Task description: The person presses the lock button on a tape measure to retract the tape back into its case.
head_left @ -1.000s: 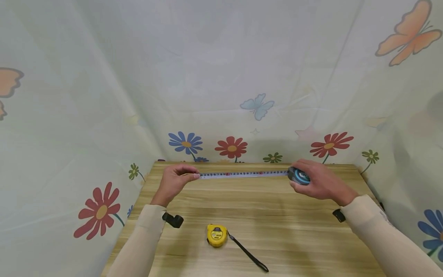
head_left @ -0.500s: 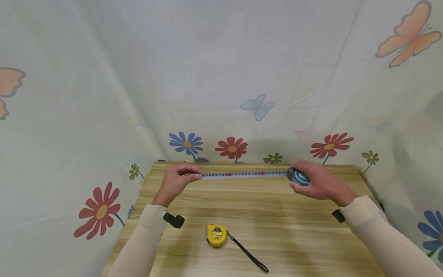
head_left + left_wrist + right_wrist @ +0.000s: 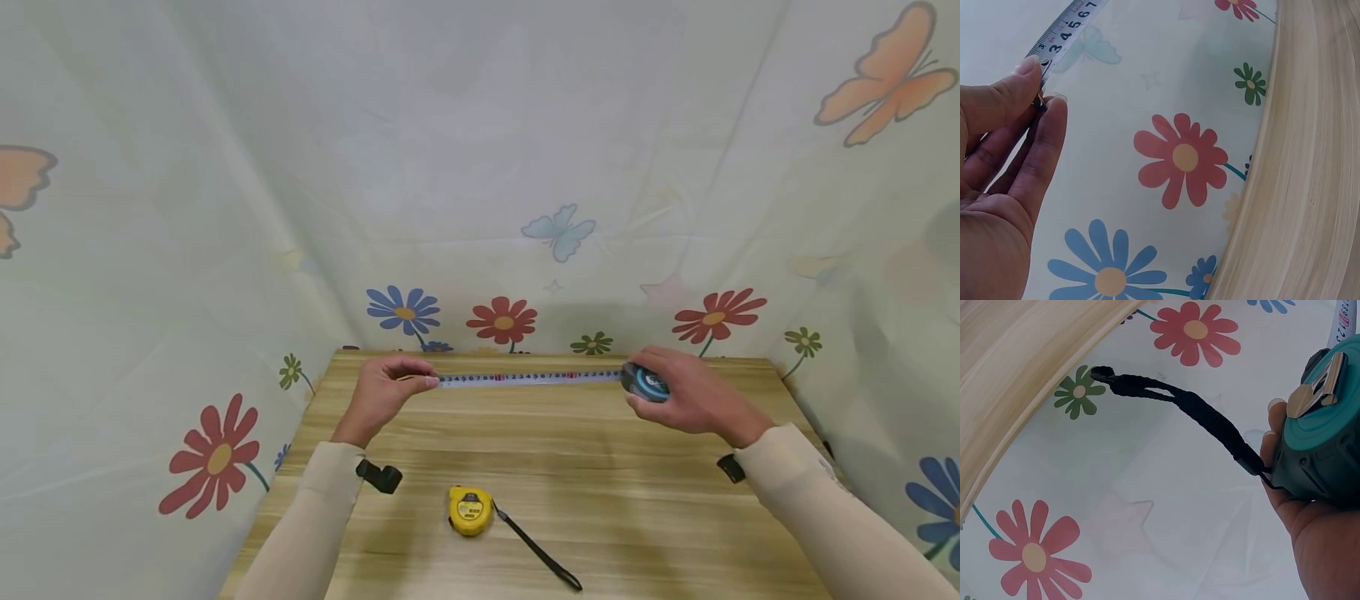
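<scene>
My right hand (image 3: 693, 392) grips a black and teal tape measure (image 3: 647, 382) near the back right of the table. In the right wrist view its case (image 3: 1322, 469) has a metal belt clip (image 3: 1319, 390), and a black wrist strap (image 3: 1204, 419) dangles from it. The white blade (image 3: 525, 380) runs out to the left, stretched nearly straight between both hands. Thumb and fingers of my left hand (image 3: 382, 396) pinch the blade's end. Printed numbers on the blade (image 3: 1069, 34) show in the left wrist view. A yellow tape measure (image 3: 470, 510) lies on the table between my forearms.
A black strap (image 3: 538, 546) trails from the yellow tape measure toward the front right. The wooden table (image 3: 525, 450) ends against a pale flower-and-butterfly curtain (image 3: 465, 208) behind it and at both sides. Black bands (image 3: 378, 477) sit at the wrists.
My left hand has drifted slightly right with the blade's end, and the visible blade is a little shorter. The right hand has barely moved; the yellow tape measure lies as before.
</scene>
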The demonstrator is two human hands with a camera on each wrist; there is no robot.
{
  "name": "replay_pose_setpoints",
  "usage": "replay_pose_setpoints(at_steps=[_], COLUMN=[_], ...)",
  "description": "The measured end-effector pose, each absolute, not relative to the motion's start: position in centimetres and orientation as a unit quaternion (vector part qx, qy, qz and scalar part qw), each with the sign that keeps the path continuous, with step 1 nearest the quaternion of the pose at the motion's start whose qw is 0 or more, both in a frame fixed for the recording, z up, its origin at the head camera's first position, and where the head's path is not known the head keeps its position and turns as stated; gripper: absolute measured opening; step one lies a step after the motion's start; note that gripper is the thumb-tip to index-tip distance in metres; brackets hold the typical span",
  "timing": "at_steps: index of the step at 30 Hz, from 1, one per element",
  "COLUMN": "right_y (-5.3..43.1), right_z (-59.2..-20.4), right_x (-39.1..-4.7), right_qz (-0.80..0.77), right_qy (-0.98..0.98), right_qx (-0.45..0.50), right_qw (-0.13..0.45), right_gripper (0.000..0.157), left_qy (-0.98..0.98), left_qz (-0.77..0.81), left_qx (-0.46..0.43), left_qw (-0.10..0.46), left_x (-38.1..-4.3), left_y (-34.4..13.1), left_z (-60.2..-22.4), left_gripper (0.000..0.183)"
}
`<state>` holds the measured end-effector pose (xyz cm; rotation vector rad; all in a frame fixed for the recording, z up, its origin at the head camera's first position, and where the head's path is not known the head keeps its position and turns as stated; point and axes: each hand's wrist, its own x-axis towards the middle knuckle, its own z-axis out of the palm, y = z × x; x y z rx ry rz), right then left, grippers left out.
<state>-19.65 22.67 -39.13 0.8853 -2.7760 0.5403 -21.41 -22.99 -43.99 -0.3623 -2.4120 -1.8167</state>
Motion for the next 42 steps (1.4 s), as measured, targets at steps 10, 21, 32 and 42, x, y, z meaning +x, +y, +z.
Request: replay_pose_setpoints(at_steps=[10,21,32,42], right_y=[22.58,22.32,22.18,22.01], right_z=[-39.07,-38.76,-38.57,-38.51], right_x=[-19.62,-19.48,-19.38,-19.55], right_qz=[0.178,0.181,0.181,0.18], right_qy=[-0.933,-0.935,-0.933,-0.931], right_qx=[0.298,0.292,0.298,0.304], right_qw=[0.092,0.084,0.086,0.093], right_gripper=[0.036,0.037,0.036,0.035], left_qy=[-0.794,-0.793,-0.791,-0.789], left_qz=[-0.594,-0.595,-0.598,-0.598], left_qx=[-0.119,-0.12,-0.124,-0.129], left_qw=[0.049,0.049,0.049,0.052], left_x=[-21.32,-21.29,-21.19,-21.1], left_y=[-22.68,-22.5,-22.21,-22.22], left_z=[-43.78,-43.7,-43.38,-43.22], left_gripper=[0.02,0.019,0.023,0.017])
